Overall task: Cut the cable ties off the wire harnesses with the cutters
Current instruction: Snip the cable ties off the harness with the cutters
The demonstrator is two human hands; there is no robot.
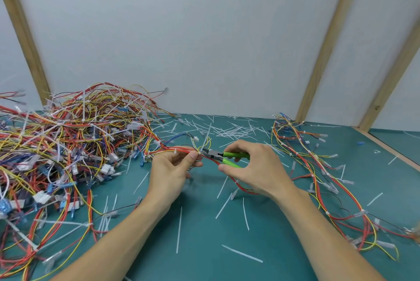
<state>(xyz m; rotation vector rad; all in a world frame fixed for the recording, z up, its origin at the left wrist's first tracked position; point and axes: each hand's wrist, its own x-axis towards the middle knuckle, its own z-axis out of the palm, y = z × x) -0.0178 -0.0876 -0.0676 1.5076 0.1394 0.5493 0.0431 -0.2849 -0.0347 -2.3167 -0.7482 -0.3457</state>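
Head view: the left hand (169, 174) pinches a red, orange and yellow wire harness (179, 150) between thumb and curled fingers, holding it just above the green mat (204, 235). A small white cable tie (175, 151) circles the bundle just behind the left fingertips. The right hand (254, 167) grips the green-handled cutters (221, 156), its fingers wrapped over the 2 handles and its thumb under the lower one. The cutters' dark nose points left and meets the harness right at the left thumb tip; whether the blades are closed cannot be told. The harness trails from the left fingers into a big tangled pile of harnesses (68, 144) further left. Beyond the right fingers lies a thinner spread of harnesses (318, 167). Cut white tie strips (234, 131) litter the mat beyond both hands and beneath the wrists.
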